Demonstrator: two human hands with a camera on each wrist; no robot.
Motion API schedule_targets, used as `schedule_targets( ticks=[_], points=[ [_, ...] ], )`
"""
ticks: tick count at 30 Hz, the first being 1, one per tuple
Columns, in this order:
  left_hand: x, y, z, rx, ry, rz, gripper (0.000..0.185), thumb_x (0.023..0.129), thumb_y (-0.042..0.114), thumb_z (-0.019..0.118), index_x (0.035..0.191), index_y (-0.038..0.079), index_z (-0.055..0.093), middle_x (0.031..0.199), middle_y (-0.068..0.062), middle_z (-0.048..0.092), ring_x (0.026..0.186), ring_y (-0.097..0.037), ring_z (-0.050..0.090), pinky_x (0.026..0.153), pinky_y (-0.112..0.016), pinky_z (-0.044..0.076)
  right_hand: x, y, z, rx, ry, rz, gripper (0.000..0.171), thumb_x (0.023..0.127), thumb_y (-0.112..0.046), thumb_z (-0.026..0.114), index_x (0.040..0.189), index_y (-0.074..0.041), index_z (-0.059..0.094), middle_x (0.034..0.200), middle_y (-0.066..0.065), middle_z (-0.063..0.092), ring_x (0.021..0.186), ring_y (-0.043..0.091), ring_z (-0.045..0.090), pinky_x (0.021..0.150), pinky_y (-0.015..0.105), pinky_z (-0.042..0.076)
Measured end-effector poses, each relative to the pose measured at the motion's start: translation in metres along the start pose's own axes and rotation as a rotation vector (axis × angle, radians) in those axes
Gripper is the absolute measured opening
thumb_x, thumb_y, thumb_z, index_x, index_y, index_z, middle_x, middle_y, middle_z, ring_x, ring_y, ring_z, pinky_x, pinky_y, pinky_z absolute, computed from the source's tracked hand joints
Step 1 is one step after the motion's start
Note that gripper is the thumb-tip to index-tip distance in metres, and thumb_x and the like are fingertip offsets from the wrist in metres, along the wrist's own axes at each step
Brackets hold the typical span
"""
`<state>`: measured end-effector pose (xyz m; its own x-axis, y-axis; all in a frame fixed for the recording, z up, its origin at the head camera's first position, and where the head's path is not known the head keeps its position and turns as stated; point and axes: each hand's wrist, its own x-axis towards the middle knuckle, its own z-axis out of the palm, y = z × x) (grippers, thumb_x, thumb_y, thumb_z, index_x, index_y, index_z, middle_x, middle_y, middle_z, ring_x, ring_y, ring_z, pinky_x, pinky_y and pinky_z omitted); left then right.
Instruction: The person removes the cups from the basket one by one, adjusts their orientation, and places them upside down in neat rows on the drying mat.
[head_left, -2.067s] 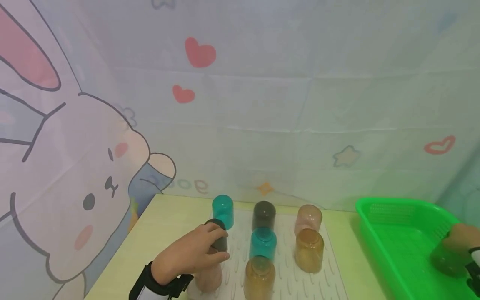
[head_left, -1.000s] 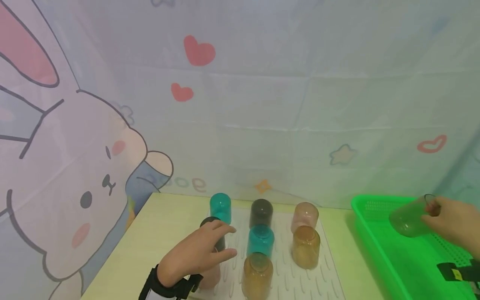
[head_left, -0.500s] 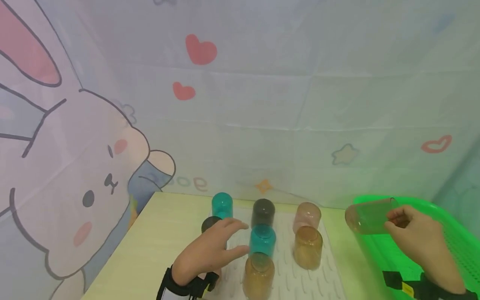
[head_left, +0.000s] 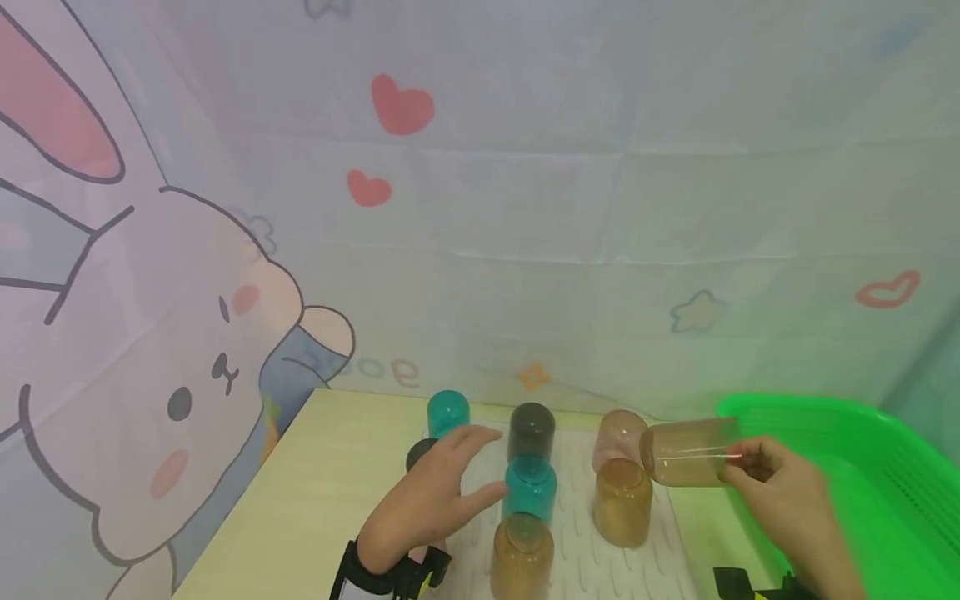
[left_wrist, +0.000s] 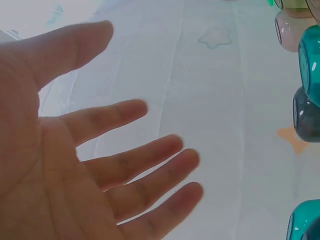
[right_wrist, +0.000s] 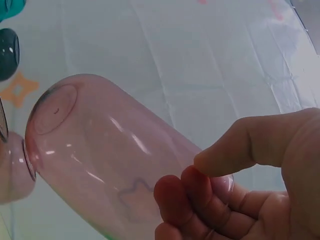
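Note:
My right hand (head_left: 787, 504) pinches the open end of a clear pink glass (head_left: 690, 454), with the thumb outside its rim. The glass lies nearly level in the air, its base pointing left, beside an upside-down pink glass (head_left: 618, 432) and an amber glass (head_left: 622, 504). In the right wrist view the pink glass (right_wrist: 100, 145) fills the middle. My left hand (head_left: 431, 496) hovers over the left side of a white ridged mat (head_left: 581, 562), fingers spread and palm bare in the left wrist view. Beneath it, a dark grey glass (head_left: 422, 452) is partly hidden.
More upside-down glasses stand on the mat: teal (head_left: 447, 412) at back left, grey (head_left: 532, 429) at back middle, teal (head_left: 530, 492) and amber (head_left: 522, 558) in the middle column. A green plastic basket (head_left: 862, 467) sits at right. A printed cloth hangs behind.
My right hand has lifted the pink glass out of the green basket and carried it left to the mat's right edge. The left hand has drawn off the dark glass, moving slightly right, fingers spreading.

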<state>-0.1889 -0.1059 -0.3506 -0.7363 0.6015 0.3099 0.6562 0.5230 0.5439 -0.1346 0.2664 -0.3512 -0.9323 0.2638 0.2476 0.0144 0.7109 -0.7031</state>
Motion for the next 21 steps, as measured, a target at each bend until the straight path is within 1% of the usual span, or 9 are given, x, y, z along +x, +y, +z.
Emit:
schedule_targets(
  ticks=[3,6,9,13,15,17,21],
  points=[
    [0.003,0.000,0.005,0.011,0.054,0.015,0.055,0.093,0.039,0.060,0.140,0.016,0.043,0.139,-0.003,0.043,0.125,-0.018,0.044,0.097,-0.040,0.043,-0.001,-0.007,0.010,0.080,-0.037,0.010,0.028,0.092,-0.024,0.063,0.107,-0.001,0.059,0.099,0.009,0.066,0.080,-0.005,0.055,0.065,0.022,0.047],
    [0.007,0.000,0.009,0.008,0.079,0.020,0.057,0.092,0.039,0.061,0.141,0.017,0.042,0.138,-0.004,0.042,0.123,-0.019,0.046,0.094,-0.038,0.044,0.000,-0.017,0.022,0.178,-0.083,-0.009,0.026,0.092,-0.021,0.062,0.106,0.000,0.058,0.097,0.008,0.065,0.082,-0.001,0.059,0.068,0.023,0.049],
    [0.010,0.002,0.013,-0.014,0.076,0.021,0.058,0.092,0.038,0.062,0.141,0.017,0.040,0.139,-0.005,0.040,0.122,-0.019,0.046,0.094,-0.037,0.044,0.000,-0.027,0.032,0.312,-0.126,-0.053,0.022,0.093,-0.013,0.061,0.104,0.004,0.056,0.095,0.010,0.064,0.083,0.007,0.062,0.071,0.024,0.051],
    [0.015,0.003,0.018,-0.060,0.063,0.042,0.057,0.093,0.038,0.060,0.141,0.017,0.039,0.140,-0.004,0.039,0.125,-0.019,0.043,0.098,-0.035,0.042,-0.001,-0.035,0.044,0.463,-0.140,-0.107,0.015,0.091,-0.002,0.059,0.100,0.008,0.053,0.091,0.007,0.063,0.083,0.010,0.062,0.072,0.024,0.052],
    [0.018,0.004,0.020,-0.113,0.065,0.050,0.057,0.093,0.037,0.060,0.141,0.017,0.038,0.140,-0.003,0.038,0.126,-0.018,0.042,0.099,-0.034,0.041,-0.001,-0.038,0.049,0.518,-0.136,-0.131,0.012,0.090,0.002,0.058,0.098,0.009,0.053,0.089,0.006,0.062,0.082,0.009,0.061,0.072,0.022,0.051],
    [0.019,0.004,0.023,-0.187,0.075,0.054,0.057,0.093,0.035,0.061,0.141,0.017,0.037,0.141,-0.002,0.038,0.126,-0.018,0.041,0.099,-0.035,0.040,-0.002,-0.041,0.056,0.551,-0.140,-0.147,0.011,0.090,0.003,0.058,0.097,0.010,0.052,0.087,0.005,0.061,0.081,0.010,0.060,0.071,0.022,0.051],
    [0.022,0.006,0.029,-0.378,0.088,0.048,0.057,0.093,0.028,0.062,0.142,0.016,0.035,0.142,-0.003,0.035,0.127,-0.020,0.040,0.098,-0.039,0.042,-0.006,-0.047,0.067,0.639,-0.163,-0.162,0.012,0.089,0.007,0.057,0.097,0.012,0.050,0.088,0.007,0.059,0.081,0.011,0.060,0.069,0.022,0.052]
  ],
)
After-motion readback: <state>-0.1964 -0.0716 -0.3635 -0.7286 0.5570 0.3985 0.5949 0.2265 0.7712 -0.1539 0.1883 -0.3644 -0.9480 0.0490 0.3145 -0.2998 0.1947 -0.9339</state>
